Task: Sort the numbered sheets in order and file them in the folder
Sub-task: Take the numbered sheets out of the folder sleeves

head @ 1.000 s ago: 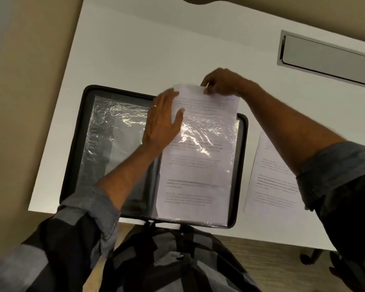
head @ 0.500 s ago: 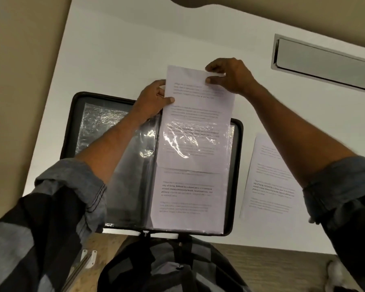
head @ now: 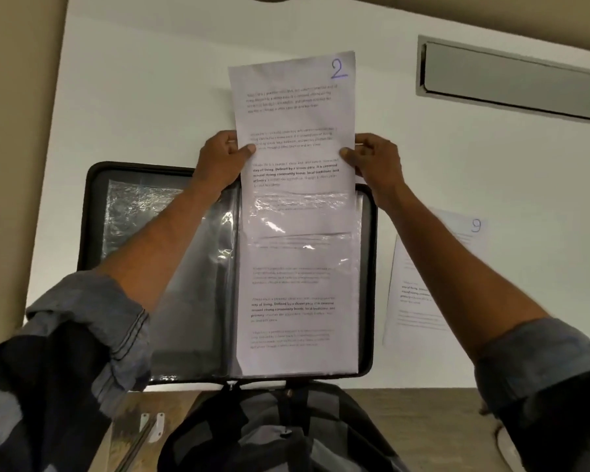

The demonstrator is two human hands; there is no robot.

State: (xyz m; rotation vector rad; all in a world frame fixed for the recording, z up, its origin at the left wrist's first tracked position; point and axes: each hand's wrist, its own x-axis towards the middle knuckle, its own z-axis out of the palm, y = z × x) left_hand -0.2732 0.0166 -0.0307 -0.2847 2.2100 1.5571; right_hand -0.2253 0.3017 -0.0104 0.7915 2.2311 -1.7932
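I see left hand [head: 218,158] and right hand [head: 375,161] pinching sheet 2 [head: 293,131] by its side edges. Its lower end sits inside the folder [head: 96,206] at the table [head: 150,97] front edge. Right forearm hides part of sheet 9 [head: 419,301].

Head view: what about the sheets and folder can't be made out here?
- Head view: the number on the filed sheet in the folder; sheet 2 covers its top.
- Head view: sheet 9, lower right part; the right forearm crosses it.
- Head view: all printed text, too small and blurred.
- Head view: left plastic sleeve contents; glare.
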